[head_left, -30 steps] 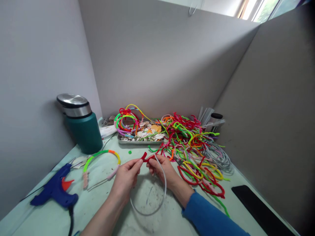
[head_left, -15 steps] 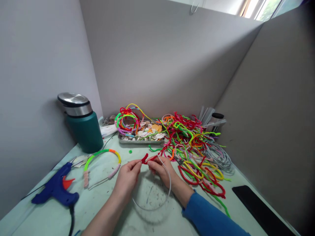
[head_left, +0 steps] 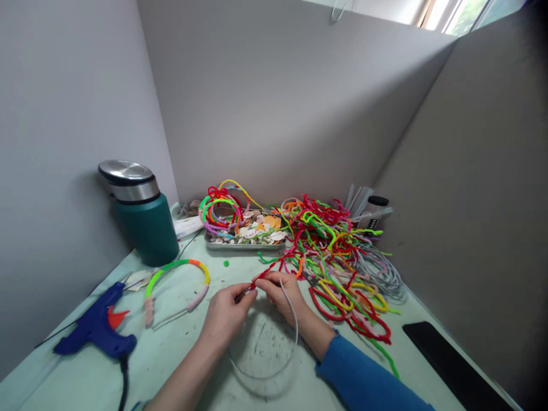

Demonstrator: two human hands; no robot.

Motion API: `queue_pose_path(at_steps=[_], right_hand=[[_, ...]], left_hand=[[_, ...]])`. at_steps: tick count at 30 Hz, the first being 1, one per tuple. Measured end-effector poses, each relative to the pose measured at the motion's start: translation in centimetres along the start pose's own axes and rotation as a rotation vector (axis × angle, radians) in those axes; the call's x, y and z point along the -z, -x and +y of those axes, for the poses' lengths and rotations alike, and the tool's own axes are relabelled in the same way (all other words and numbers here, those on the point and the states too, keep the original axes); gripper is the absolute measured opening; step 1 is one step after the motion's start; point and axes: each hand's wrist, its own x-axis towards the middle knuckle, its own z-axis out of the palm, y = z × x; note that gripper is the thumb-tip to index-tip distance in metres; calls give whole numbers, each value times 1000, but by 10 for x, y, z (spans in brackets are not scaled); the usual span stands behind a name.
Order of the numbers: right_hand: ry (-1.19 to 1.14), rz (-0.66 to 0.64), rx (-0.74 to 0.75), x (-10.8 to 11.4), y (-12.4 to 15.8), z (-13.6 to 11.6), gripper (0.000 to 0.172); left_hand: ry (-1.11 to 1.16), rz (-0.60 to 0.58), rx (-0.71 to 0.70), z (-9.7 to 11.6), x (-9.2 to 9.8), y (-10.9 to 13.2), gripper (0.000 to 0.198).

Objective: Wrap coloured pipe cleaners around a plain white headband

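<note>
At the middle of the table, my left hand pinches one end of a thin grey wire hoop, its fingers closed. Close beside it, my right hand is closed on a fuzzy red pipe cleaner, which lies against the hoop's end between the two hands. The fingertips almost meet and hide the spot where pipe cleaner and wire touch. Below the hands, the hoop curves down over the table. A second hoop, partly wrapped in coloured pipe cleaner with a bare wire end, lies to the left.
A blue glue gun lies at the left, near a green bottle. At the back, a metal tray holds buttons and wrapped hoops. Tangled pipe cleaners, grey wire coils and a black phone-like slab are on the right.
My left hand has turned and come closer to my right. The red pipe cleaner's short end, which stuck up between the hands, no longer shows there. The hoop has dipped slightly.
</note>
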Motion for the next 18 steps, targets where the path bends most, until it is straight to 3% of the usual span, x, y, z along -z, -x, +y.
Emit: queue_pose_path(at_steps=[7,10,14,18], right_hand=[[-55,-1,20,-2,-1,2,21],[-108,0,27,-1,0,-2,31],[-205,-27,-34,2,0,-6,31],[-233,-34,-92,3,-1,-3,32]], left_hand=[[-15,4,5,3,-1,2,35],[85,8,122,10,1,3,36],[280,-24,342,21,5,6,40],[372,-97,417,27,6,8,41]])
